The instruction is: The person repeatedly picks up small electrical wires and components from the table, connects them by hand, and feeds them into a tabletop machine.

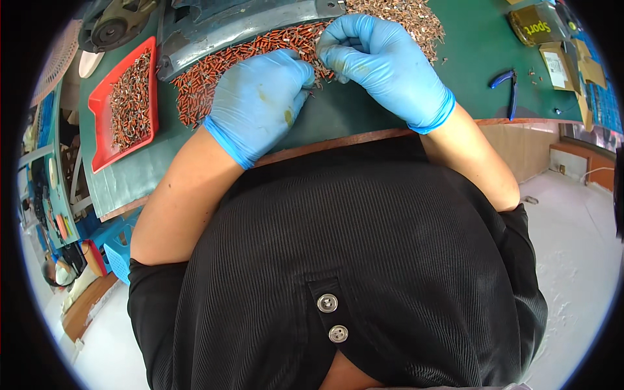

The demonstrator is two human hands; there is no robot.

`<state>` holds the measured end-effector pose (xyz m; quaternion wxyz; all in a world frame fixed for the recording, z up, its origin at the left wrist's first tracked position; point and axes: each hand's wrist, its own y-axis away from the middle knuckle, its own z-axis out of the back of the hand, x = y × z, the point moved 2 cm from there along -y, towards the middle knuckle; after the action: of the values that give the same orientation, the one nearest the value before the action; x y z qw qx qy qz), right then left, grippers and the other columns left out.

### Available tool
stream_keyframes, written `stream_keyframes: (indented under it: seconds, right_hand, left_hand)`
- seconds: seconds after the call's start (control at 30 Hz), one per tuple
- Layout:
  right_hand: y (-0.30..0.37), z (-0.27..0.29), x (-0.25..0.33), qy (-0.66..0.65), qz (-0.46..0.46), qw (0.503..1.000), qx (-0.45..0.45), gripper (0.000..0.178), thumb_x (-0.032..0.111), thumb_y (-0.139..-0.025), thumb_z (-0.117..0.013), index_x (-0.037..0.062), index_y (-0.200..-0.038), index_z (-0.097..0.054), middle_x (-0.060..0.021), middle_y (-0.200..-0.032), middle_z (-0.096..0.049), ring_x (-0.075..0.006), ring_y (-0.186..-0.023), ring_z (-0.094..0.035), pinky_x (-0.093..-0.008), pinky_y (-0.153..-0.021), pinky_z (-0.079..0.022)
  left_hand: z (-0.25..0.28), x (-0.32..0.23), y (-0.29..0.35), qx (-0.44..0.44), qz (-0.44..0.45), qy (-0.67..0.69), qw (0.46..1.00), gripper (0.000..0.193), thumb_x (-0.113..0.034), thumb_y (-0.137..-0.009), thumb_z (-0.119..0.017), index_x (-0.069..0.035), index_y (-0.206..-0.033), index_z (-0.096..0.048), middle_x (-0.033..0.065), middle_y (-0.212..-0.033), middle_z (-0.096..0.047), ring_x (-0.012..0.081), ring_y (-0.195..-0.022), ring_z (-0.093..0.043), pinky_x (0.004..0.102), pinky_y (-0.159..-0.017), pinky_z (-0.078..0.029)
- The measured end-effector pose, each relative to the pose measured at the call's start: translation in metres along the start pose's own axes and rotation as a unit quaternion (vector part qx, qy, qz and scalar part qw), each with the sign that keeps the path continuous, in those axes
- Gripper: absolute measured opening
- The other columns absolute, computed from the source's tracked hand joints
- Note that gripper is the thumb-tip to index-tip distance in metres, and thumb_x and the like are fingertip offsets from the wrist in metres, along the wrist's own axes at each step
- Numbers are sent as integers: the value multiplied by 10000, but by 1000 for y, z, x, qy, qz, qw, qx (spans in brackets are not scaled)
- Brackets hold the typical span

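The orange parts [201, 88] lie heaped on the green desk [478, 65], probably for easy reach of both hands; the red tray [154, 97] likely keeps another lot apart. The left hand [260, 97] curls palm-down over their near side, the right hand [387, 68] arches opposite, fingertips bunched; I can't tell what either grip holds.

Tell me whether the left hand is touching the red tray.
Apart: the head view shows green tabletop and small orange parts between left hand and red tray.
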<state>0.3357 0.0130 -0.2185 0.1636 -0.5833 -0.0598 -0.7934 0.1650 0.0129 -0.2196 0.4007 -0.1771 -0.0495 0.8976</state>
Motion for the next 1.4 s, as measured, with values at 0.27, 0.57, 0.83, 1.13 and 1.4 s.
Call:
stream_keyframes:
  seconds: [0.27, 0.57, 0.83, 1.13, 1.4]
  right_hand:
    - [4, 6, -8, 43, -47, 998, -13, 120, 66, -870, -585, -14, -957, -598, -43, -794, -604, -100, -699, -589, -225, -660, -490]
    - [-2, -13, 6, -33, -64, 994, -80, 115, 47, -896, -554, -24, -986, -551, -75, -824, -621, -135, -735, -649, -235, -631, -526]
    - [-20, -17, 18, -42, 45, 987, -151, 79, 25, -910, -544, -27, -965, -519, -54, -738, -588, -81, -624, -551, -209, -568, -465]
    - [-83, -9, 54, -60, 27, 988, -141, 83, 38, -898, -551, -29, -946, -540, -47, -741, -588, -78, -637, -548, -209, -580, -455]
    - [-182, -7, 76, -6, 80, 979, -188, 122, 77, -852, -601, -31, -905, -621, -50, -726, -620, -92, -652, -563, -236, -608, -468]
  left_hand:
    - [3, 3, -4, 3, -7, 32, 999, 77, -126, -738, -621, -65, -780, -601, 125, -782, -604, 302, -739, -605, 403, -662, -492]
    - [28, -6, -10, -164, 78, 82, 980, 119, -50, -723, -674, -35, -825, -614, 81, -734, -604, 181, -628, -564, 302, -578, -461]
    - [37, 7, -12, -206, 167, 297, 917, 99, -42, -823, -642, -10, -914, -617, 11, -758, -612, 74, -632, -527, 214, -608, -445]
    - [82, 50, -30, -229, 274, 502, 787, 137, -51, -816, -663, 18, -934, -646, 50, -772, -649, 76, -639, -585, 200, -575, -456]
    - [123, 113, -81, -475, 181, 292, 810, 119, -76, -782, -700, 9, -864, -689, 16, -663, -635, 44, -557, -514, 187, -552, -426]
